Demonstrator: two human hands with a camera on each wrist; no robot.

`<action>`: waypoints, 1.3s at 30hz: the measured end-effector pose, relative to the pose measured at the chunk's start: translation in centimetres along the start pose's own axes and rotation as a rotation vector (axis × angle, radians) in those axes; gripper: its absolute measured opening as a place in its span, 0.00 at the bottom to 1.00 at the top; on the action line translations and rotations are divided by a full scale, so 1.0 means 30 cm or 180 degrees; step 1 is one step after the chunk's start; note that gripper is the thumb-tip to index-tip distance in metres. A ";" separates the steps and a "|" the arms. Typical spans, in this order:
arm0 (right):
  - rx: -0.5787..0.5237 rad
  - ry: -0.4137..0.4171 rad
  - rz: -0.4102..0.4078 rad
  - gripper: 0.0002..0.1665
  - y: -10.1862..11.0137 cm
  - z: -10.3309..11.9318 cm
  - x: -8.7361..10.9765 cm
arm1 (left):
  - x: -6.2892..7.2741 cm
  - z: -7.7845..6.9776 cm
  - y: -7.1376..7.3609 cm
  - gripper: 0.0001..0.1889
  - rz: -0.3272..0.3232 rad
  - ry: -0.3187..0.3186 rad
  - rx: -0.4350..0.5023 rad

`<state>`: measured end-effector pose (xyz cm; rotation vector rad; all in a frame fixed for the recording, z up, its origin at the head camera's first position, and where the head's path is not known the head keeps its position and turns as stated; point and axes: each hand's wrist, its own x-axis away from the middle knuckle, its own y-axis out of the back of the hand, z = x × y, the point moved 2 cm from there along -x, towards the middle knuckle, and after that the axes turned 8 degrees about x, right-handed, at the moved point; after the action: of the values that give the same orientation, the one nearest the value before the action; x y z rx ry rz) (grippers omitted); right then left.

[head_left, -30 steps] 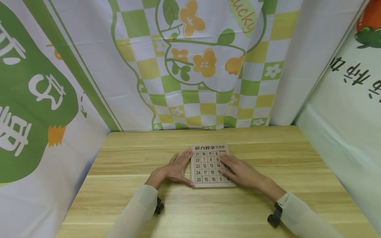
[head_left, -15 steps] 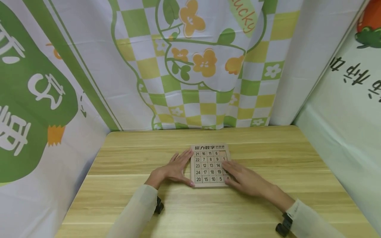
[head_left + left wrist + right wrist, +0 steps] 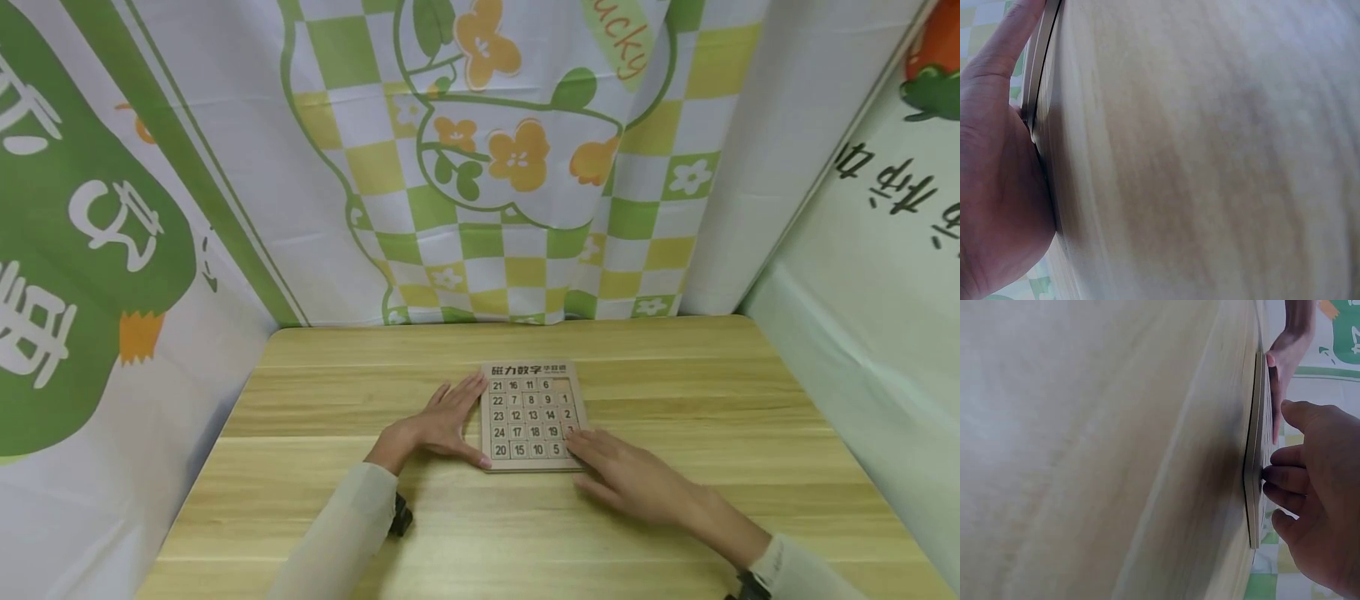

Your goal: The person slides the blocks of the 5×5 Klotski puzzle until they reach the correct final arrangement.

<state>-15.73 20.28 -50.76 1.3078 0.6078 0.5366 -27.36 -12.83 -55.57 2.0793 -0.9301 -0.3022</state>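
A wooden number sliding puzzle (image 3: 532, 416) lies flat on the table, with a gap in the top right corner of its tile grid. My left hand (image 3: 438, 423) rests along the puzzle's left edge, thumb at the lower left corner and straight fingers near the upper left one. The right hand (image 3: 637, 479) touches the lower right tiles with its fingertips and covers the corner tile; its thumb lies off the board. In the right wrist view, several bent fingers (image 3: 1288, 478) press on the puzzle's face. The left wrist view shows only part of the left hand (image 3: 1000, 162) against the board's edge.
The wood-grain table (image 3: 360, 367) reaches to a checked, flowered curtain (image 3: 502, 250) at the back. Printed cloth walls stand on the left (image 3: 82, 250) and on the right (image 3: 885, 292).
My right hand has slid down the puzzle's right column, toward me and to the right, uncovering tiles 1 and 2. The left hand has stayed at the left edge.
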 end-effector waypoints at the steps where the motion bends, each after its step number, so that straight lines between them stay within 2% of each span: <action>1: 0.0025 0.0009 0.0010 0.36 0.001 0.004 0.007 | 0.004 -0.015 0.009 0.77 0.0033 0.0029 0.0029; 4: 0.0081 0.0033 0.0005 0.36 0.007 0.015 0.024 | 0.006 -0.027 0.015 0.78 0.0078 0.0080 0.0065; 6: 0.0103 0.0051 -0.0011 0.36 0.009 0.020 0.034 | -0.001 -0.009 0.006 0.78 0.0057 0.0060 0.0010; 12: 0.0154 0.0093 -0.0004 0.34 0.014 0.034 0.045 | 0.002 -0.012 0.007 0.78 0.0040 0.0053 0.0031; 14: 0.0157 0.0078 0.0031 0.34 0.013 0.036 0.045 | 0.011 -0.037 0.019 0.78 0.0076 0.0085 0.0076; 19: 0.0185 0.0066 0.0047 0.35 0.013 0.037 0.043 | 0.011 -0.043 0.018 0.77 0.0089 0.0094 0.0015; 28: 0.0248 0.0109 -0.0102 0.36 0.007 0.010 0.008 | 0.001 -0.007 0.004 0.78 0.0030 0.0097 0.0061; 33: 0.0195 0.0036 -0.0024 0.37 0.001 -0.011 -0.020 | 0.006 -0.031 0.015 0.78 0.0069 0.0138 0.0157; 35: 0.0179 0.0020 0.0017 0.37 0.001 -0.013 -0.027 | 0.002 -0.017 0.004 0.78 0.0051 0.0136 0.0106; 36: 0.0166 0.0014 0.0038 0.37 0.002 -0.014 -0.029 | 0.003 -0.025 0.008 0.78 0.0064 0.0154 0.0078; 39: 0.0131 -0.0007 0.0054 0.37 0.004 -0.013 -0.032 | -0.005 0.003 -0.004 0.79 0.0024 0.0133 0.0032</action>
<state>-16.70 19.92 -50.60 1.3533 0.6091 0.5389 -27.44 -12.74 -55.75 2.0830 -0.9159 -0.2497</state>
